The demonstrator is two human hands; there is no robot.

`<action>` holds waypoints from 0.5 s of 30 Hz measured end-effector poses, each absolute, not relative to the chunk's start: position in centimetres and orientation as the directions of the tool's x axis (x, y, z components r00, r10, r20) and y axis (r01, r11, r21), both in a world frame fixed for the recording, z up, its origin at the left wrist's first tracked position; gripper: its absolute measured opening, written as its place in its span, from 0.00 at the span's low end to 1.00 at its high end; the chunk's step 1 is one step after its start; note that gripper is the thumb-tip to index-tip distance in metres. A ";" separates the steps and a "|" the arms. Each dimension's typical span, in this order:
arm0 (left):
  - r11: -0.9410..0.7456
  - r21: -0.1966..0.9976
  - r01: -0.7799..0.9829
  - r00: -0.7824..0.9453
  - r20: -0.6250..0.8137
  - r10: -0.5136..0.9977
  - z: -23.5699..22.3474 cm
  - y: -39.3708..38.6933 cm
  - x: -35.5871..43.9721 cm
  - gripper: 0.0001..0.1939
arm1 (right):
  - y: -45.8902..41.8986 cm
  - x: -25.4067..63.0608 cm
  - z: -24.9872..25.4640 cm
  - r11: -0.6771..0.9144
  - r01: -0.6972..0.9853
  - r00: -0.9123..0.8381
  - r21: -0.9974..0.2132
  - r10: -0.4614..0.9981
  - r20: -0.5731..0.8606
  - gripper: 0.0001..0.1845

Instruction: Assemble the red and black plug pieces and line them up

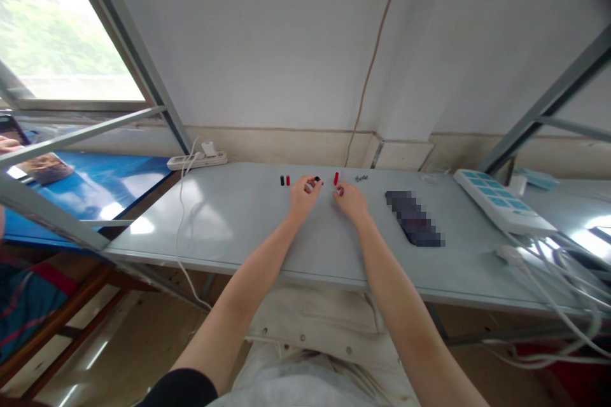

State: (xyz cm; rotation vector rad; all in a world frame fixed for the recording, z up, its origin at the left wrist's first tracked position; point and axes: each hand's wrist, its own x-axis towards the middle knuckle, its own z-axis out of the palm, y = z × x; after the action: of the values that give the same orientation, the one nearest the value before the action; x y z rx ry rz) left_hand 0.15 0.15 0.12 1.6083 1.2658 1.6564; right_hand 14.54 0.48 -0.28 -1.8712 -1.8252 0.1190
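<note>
My left hand [304, 196] is above the grey tabletop, its thumb and fingers closed on a small black cylinder [317, 179]. To its right, my right hand [351, 198] has its fingers curled together at the lower end of a small red cylinder [336, 178], which leans slightly; part of the grip is hidden. Left of my left hand, another black cylinder [282, 180] and another red cylinder [287, 180] stand side by side. Several tiny metal pieces [361, 178] lie in a cluster beyond my right hand.
A dark, pixelated flat object [414, 219] lies right of my right arm. Farther right is a white power strip with blue sockets [501, 200] and tangled cables. Another white strip [198, 160] sits at the back left. Metal frame bars flank the table [258, 222]. Another person's hand [8, 145] shows at far left.
</note>
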 end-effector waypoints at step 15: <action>-0.357 0.901 0.247 -0.070 0.384 0.921 -0.8 0.7 1.2 0.09 | 2.4 16.4 -1.9 -0.170 0.851 0.319 -0.497 0.919 0.231 0.12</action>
State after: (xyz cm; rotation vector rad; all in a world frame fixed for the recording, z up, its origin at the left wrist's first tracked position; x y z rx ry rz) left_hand 1.18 0.66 -0.76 1.6167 1.2672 1.4655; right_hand 16.36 2.35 -1.89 -2.0451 -1.5566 0.1642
